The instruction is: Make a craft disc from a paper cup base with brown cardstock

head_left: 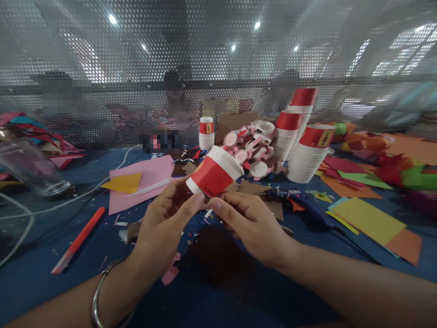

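A red and white paper cup is held tilted above the blue table, its mouth turned up and to the right. My left hand grips the cup's lower side with thumb and fingers closed round it. My right hand pinches at the cup's base from the right, with a small white bit at its fingertips. A metal bangle sits on my left wrist.
Stacks of red and white cups and a heap of cut cup pieces lie behind. Pink paper, coloured sheets, a glue gun, a red pen, a clear jar, white cables. People sit behind a perforated screen.
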The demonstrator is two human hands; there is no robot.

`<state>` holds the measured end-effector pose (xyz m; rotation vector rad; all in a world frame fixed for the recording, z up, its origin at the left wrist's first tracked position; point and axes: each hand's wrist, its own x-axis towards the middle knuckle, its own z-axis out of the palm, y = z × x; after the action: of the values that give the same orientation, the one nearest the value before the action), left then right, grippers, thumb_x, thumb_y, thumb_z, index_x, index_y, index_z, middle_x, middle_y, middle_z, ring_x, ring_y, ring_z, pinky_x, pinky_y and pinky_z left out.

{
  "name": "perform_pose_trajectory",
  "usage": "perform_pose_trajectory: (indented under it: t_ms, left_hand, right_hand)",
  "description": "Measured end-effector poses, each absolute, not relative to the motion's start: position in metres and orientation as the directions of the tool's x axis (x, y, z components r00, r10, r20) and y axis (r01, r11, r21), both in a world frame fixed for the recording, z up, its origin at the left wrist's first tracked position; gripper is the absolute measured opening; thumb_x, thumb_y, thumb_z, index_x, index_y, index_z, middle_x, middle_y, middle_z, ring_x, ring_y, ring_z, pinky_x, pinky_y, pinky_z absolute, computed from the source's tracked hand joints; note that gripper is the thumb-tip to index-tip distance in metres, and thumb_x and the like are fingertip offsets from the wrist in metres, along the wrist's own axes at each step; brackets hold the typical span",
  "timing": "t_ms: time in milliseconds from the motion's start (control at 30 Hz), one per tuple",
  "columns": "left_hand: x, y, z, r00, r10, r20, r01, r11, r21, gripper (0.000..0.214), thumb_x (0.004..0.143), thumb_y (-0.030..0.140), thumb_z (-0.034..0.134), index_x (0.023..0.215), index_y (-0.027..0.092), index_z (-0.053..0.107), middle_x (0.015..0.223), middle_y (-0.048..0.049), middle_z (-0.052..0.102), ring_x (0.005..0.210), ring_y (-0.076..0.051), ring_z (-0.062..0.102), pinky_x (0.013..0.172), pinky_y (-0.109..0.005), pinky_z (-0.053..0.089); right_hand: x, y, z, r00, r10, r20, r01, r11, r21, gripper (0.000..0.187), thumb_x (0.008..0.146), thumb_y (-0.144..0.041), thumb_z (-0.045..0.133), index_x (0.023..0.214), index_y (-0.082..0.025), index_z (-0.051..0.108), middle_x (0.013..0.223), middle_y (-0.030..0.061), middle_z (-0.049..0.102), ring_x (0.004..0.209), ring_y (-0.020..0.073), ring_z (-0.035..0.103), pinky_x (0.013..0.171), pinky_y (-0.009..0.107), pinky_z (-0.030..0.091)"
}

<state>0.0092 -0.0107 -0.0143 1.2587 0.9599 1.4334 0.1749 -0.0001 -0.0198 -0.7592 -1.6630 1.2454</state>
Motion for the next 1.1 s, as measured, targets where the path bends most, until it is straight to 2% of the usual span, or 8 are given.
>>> perform_pose_trajectory:
  t_ms: [100,300,500,800,1100]
  left_hand:
    - [0.0082,-0.0103,-0.0129,0.009,0.970,0.243,-0.146,-0.240,0.960,0.032,0.090,0.034,0.075,0.119,0.019,0.070,0.122,-0.0094,0.075,0.108,-0.026,0.072,0.101,-0.042,0.057]
    - [0.0050,-0.0133,-0.0129,0.042,0.958,0.283,-0.091,-0.278,0.956,0.038,0.092,0.032,0.074,0.127,0.020,0.067,0.128,-0.0085,0.074,0.118,-0.026,0.069,0.108,-0.042,0.054]
    - [0.0058,-0.0158,-0.0116,0.016,0.949,0.314,0.022,-0.314,0.949,0.038,0.090,0.034,0.075,0.124,0.019,0.067,0.121,-0.0078,0.076,0.110,-0.024,0.072,0.101,-0.038,0.058]
    - [0.0034,-0.0142,-0.0130,0.063,0.951,0.302,0.025,-0.304,0.952,0.033,0.092,0.037,0.072,0.122,0.022,0.068,0.120,-0.0067,0.076,0.107,-0.023,0.070,0.098,-0.038,0.056]
    - [0.0033,-0.0159,-0.0121,0.052,0.960,0.275,0.034,-0.277,0.960,0.033,0.091,0.038,0.073,0.120,0.021,0.069,0.118,-0.0055,0.076,0.102,-0.021,0.070,0.093,-0.033,0.056]
  right_hand:
    - [0.1743,0.0004,-0.0202,-0.421,0.854,0.306,-0.063,0.309,-0.949,0.046,0.096,-0.060,0.059,0.074,-0.020,0.056,0.062,-0.0048,0.040,0.051,0.0084,0.033,0.044,0.025,0.025]
    - [0.1738,-0.0008,-0.0223,-0.410,0.861,0.301,-0.093,0.289,-0.953,0.044,0.096,-0.056,0.061,0.072,-0.019,0.055,0.063,-0.0055,0.040,0.053,0.0081,0.034,0.047,0.024,0.028]
    - [0.1760,-0.0017,-0.0214,-0.416,0.848,0.328,-0.072,0.329,-0.942,0.043,0.098,-0.051,0.060,0.070,-0.019,0.051,0.063,-0.0058,0.041,0.051,0.0070,0.034,0.046,0.024,0.027]
    - [0.1766,-0.0022,-0.0208,-0.406,0.843,0.352,-0.031,0.372,-0.928,0.045,0.100,-0.050,0.058,0.069,-0.019,0.049,0.062,-0.0060,0.041,0.052,0.0071,0.036,0.049,0.024,0.029]
    - [0.1765,-0.0013,-0.0197,-0.406,0.836,0.368,-0.052,0.381,-0.923,0.044,0.099,-0.049,0.059,0.069,-0.019,0.049,0.061,-0.0063,0.040,0.051,0.0072,0.036,0.050,0.025,0.029]
